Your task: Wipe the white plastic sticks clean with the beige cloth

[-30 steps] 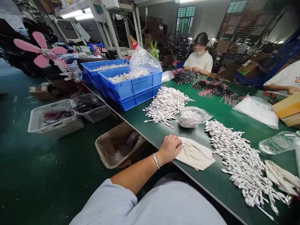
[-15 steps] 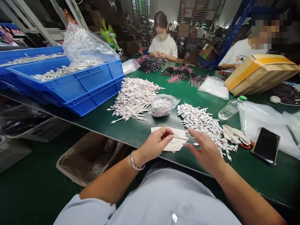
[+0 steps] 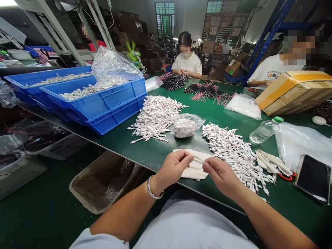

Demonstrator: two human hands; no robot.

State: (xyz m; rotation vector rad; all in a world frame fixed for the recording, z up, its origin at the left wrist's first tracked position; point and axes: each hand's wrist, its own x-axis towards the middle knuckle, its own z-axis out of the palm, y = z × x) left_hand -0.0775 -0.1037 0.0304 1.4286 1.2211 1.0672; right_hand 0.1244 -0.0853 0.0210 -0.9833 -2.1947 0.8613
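Observation:
A short white cable is stretched between my hands, just above a folded white cloth at the table's front edge. My left hand pinches one end between thumb and fingers. At the other end, my right hand is closed on it with thumb and fingertips. Just past my right hand lies a spread pile of similar white cables. Beyond my left hand is a taller heap of white cables. Between the two piles sits a clear plastic bag of cables.
Stacked blue bins holding white parts stand at the left. A water bottle, a crumpled cloth and a phone lie on the right. Farther right is a cardboard box. Two people sit across the green table.
My right hand was apart with fingers spread; it has moved left and closed on the cable's free end. My left hand keeps its pinch. The camera view has shifted.

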